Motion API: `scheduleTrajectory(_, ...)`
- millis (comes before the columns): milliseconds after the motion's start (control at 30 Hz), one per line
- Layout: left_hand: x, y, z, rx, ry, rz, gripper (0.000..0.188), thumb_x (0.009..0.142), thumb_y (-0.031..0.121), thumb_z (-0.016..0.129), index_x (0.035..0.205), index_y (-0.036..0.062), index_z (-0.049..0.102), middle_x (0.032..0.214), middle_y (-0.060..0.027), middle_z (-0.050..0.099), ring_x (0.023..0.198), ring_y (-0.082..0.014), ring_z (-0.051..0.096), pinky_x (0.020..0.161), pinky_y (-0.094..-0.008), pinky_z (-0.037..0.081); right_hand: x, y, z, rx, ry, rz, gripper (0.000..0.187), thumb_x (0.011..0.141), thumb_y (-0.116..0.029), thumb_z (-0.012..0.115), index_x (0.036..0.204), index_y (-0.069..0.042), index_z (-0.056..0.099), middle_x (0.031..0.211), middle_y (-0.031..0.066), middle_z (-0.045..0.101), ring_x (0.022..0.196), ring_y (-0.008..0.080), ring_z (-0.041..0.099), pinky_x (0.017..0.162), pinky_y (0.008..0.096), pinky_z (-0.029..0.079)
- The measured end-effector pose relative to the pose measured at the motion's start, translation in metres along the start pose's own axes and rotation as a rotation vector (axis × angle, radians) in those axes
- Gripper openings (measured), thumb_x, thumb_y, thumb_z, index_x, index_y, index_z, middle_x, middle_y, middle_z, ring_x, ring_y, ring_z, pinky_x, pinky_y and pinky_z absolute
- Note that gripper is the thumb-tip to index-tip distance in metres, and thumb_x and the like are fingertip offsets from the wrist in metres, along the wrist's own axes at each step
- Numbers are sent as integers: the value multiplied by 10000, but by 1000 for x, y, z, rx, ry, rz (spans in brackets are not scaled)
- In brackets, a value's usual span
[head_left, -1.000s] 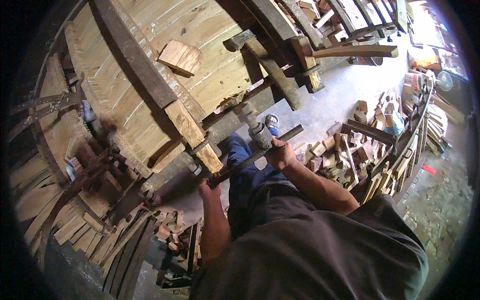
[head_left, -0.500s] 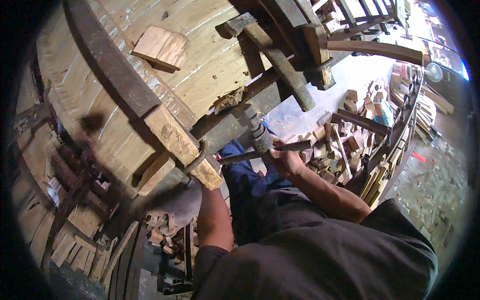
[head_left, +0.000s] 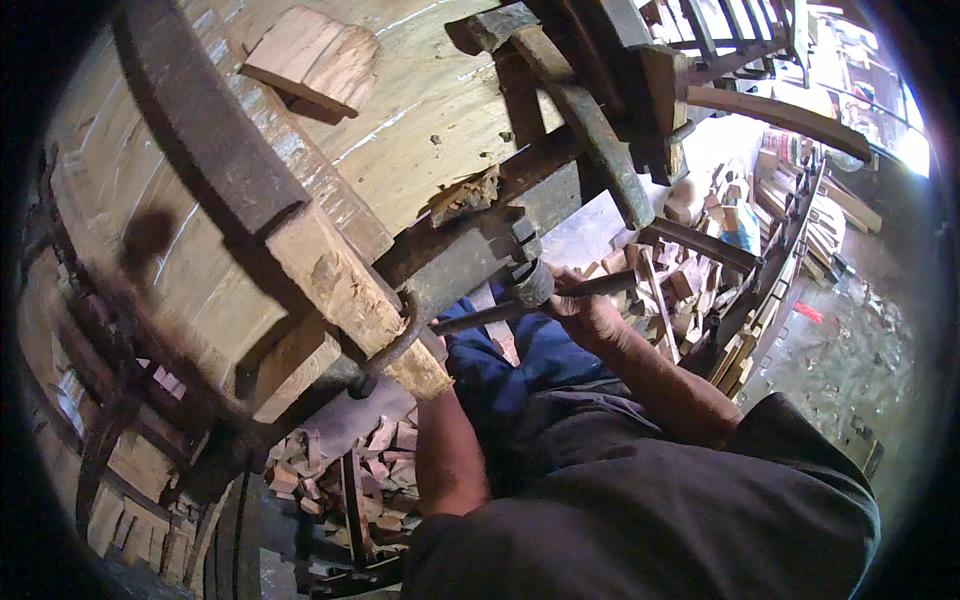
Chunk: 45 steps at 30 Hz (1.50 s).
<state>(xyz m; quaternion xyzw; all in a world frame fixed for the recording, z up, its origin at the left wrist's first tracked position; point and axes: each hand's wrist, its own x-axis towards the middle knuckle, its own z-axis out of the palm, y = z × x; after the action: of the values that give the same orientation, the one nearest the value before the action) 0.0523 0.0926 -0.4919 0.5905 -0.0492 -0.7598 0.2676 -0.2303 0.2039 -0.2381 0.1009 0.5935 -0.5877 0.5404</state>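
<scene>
A dark metal bar (head_left: pixel 480 318) runs crosswise through the round end (head_left: pixel 533 283) of a clamp screw, below a heavy metal beam (head_left: pixel 465 260). My right hand (head_left: pixel 583 308) is closed around the bar beside the screw end. My left forearm (head_left: pixel 447 455) reaches up behind a rough wooden block (head_left: pixel 335 280) that has a metal ring (head_left: pixel 398 335) around it. The block hides most of my left hand, so its fingers do not show. Above the beam, a hammer (head_left: pixel 590 125) with a worn wooden handle lies with its handle pointing toward me.
Pale wooden boards (head_left: pixel 400 100) form a broad curved surface, with a loose wood block (head_left: pixel 312 60) on it. A long dark curved piece (head_left: pixel 205 115) crosses the boards. Offcuts (head_left: pixel 690 280) lie heaped at right, and more wood scraps (head_left: pixel 385 450) lie below left.
The view has shifted, and the boards and clamp look slightly nearer. My right hand stays on the bar beside the screw end. The bar's angle looks nearly the same.
</scene>
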Motion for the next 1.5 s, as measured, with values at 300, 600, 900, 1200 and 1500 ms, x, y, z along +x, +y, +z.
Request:
scheduleTrajectory(300, -30, 45, -26, 1158, -269, 595, 427, 952, 197, 576, 1329, 1, 524, 1345, -181, 566, 1206, -310, 589, 1024, -467, 490, -9, -8, 4, 218, -36, 19, 618, 879, -186, 747, 1394, 22, 476, 1315, 78, 601, 1219, 201, 543, 1035, 353, 410)
scheduleTrajectory(600, 14, 6, -12, 164, -111, 209, 312, 914, 361, 556, 924, 65, 654, 869, -117, 689, 856, -307, 657, 904, -513, 489, -5, -16, 7, 116, -115, -2, 757, 880, -140, 734, 1510, 2, 339, 1376, 93, 563, 1271, 196, 496, 1062, 355, 389)
scheduleTrajectory(900, 16, 13, 13, -517, -5, -353, 295, 909, 197, 539, 1076, -39, 602, 1034, -192, 659, 981, -345, 631, 976, -526, 487, 0, 31, -8, 48, 149, -37, 672, 851, 62, 639, 1478, -11, 409, 1395, 139, 540, 1285, 246, 496, 1080, 376, 379)
scheduleTrajectory(1200, 66, 33, 24, -494, 198, -417, 280, 795, 262, 555, 545, 175, 465, 505, 13, 461, 510, -192, 505, 615, -375, 458, -4, -9, 20, -17, 36, -70, 604, 887, -119, 693, 1429, 23, 465, 1326, 73, 598, 1221, 176, 515, 1075, 318, 355)
scheduleTrajectory(1500, 45, 50, 56, -513, 114, -414, 290, 832, 293, 519, 579, 157, 472, 541, -11, 476, 535, -203, 501, 640, -401, 456, -2, 15, 19, 180, 46, -72, 665, 866, -190, 736, 1434, 19, 460, 1310, 75, 592, 1193, 180, 520, 1041, 335, 378)
